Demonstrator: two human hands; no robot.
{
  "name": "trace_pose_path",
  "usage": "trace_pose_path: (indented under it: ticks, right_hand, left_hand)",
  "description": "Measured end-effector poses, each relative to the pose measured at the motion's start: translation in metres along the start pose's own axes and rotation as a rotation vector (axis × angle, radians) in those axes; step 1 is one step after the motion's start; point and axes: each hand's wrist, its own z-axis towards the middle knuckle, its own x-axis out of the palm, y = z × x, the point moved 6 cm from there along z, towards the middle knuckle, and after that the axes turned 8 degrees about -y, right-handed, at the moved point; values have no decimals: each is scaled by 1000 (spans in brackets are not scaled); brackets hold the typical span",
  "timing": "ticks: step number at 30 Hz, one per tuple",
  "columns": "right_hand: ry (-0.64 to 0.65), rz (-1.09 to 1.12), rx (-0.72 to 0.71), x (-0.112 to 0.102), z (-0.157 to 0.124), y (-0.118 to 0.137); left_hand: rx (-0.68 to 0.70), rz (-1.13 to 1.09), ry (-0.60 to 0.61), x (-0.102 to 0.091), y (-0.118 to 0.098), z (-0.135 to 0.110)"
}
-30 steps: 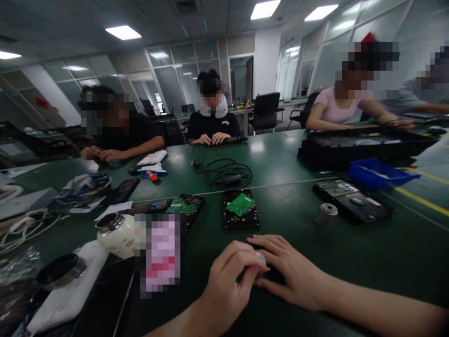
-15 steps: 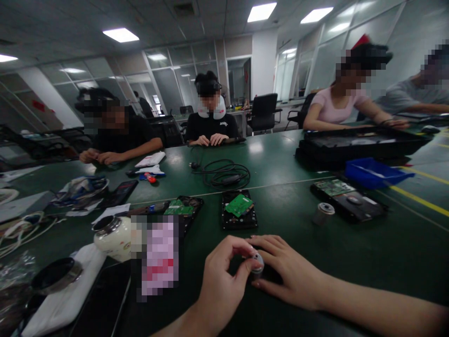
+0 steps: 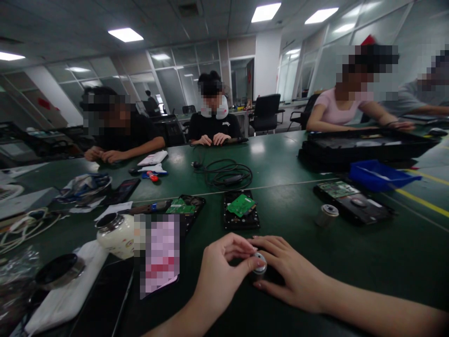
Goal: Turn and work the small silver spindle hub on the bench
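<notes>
Between my two hands a small silver metal cylinder (image 3: 260, 264) stands on the green table, with a dark hole in its top face. My left hand (image 3: 224, 267) comes at it from the left, thumb on the top and fingertips bent over the far edge. From the right, my right hand (image 3: 293, 276) grips the sides of the cylinder with thumb and fingers. Much of its body is hidden by the fingers. Farther right stands a similar metal cylinder (image 3: 327, 214). Beyond my hands lies a hard drive (image 3: 241, 222) with a loose green circuit board (image 3: 240, 205) on top.
Another hard drive (image 3: 372, 210) lies at the right, near a blue bin (image 3: 382, 175). On the left are a cream jar (image 3: 117, 238), a phone (image 3: 101, 299) and a tilted hard drive (image 3: 196, 213). A coiled black cable (image 3: 228, 175) lies farther back. Several people sit across the table.
My left fingers have straightened slightly above the cylinder, while the thumb stays on its top. My right hand keeps its grip. The whole view has shifted a little.
</notes>
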Motion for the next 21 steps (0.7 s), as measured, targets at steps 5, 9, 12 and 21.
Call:
trace_pose_path:
  ticks: [5,9,12,21]
  right_hand:
    - [3,-12,-2,1,-1,-1]
    - [3,-21,10,2,0,-2]
    - [11,-26,12,2,1,-2]
    - [12,-8,7,2,0,0]
  left_hand:
    - [44,74,-15,-2,-3,2]
    - [96,121,-53,-4,-7,0]
    - [150,137,-51,-3,-9,-2]
    - [504,224,-3,0,-25,-10]
